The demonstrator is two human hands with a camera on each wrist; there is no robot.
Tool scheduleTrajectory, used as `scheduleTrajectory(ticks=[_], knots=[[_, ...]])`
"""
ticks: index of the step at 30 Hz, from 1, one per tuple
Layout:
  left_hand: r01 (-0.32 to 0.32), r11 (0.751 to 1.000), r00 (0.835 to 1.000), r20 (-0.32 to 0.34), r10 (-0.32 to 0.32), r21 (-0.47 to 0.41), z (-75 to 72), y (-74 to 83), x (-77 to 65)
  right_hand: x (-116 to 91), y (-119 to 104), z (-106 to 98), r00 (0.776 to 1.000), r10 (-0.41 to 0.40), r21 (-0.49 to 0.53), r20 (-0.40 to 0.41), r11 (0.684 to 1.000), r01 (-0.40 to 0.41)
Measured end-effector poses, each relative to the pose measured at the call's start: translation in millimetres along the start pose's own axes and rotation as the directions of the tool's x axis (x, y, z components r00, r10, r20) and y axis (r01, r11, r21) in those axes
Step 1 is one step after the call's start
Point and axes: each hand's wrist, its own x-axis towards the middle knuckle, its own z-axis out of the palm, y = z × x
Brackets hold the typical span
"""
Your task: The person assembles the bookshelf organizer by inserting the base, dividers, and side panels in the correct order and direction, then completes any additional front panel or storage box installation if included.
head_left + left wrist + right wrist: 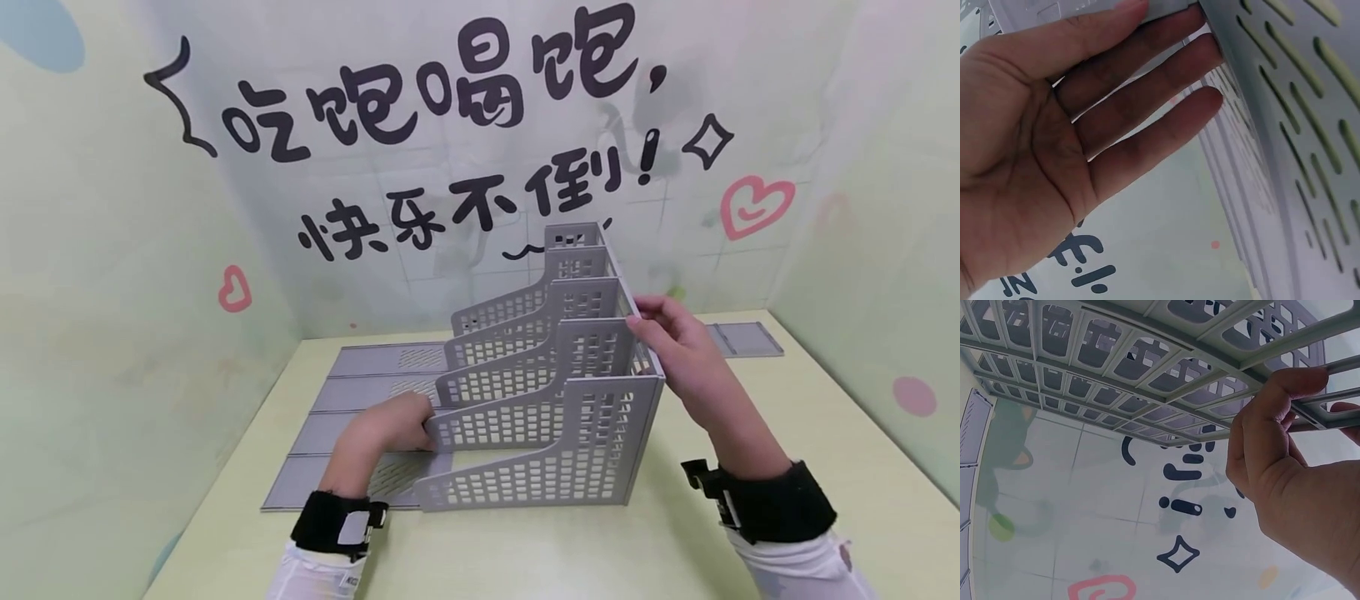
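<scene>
A grey plastic file organizer stands upright on the table, with several perforated, stepped dividers side by side. My left hand pinches the low front end of one divider. In the left wrist view, the thumb of that hand lies over a grey edge while the other fingers stretch out below it near a slotted grey panel. At the tall back, my right hand grips the top of the open frame. The right wrist view shows its fingers curled round a bar of the back lattice.
Flat grey panels with slotted patches lie on the table left of and behind the organizer. Another flat grey panel lies at the back right. A printed cloth wall encloses the back and sides.
</scene>
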Motion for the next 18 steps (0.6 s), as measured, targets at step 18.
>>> scheduleTrajectory(ticks=[18], knots=[[-0.015,0.995,0.982,0.184,0.033,-0.096,-28.7,55.4,-58.0,-1.3,1.1,2.6,1.0,-0.009,-0.008,-0.013,1.0,0.009]])
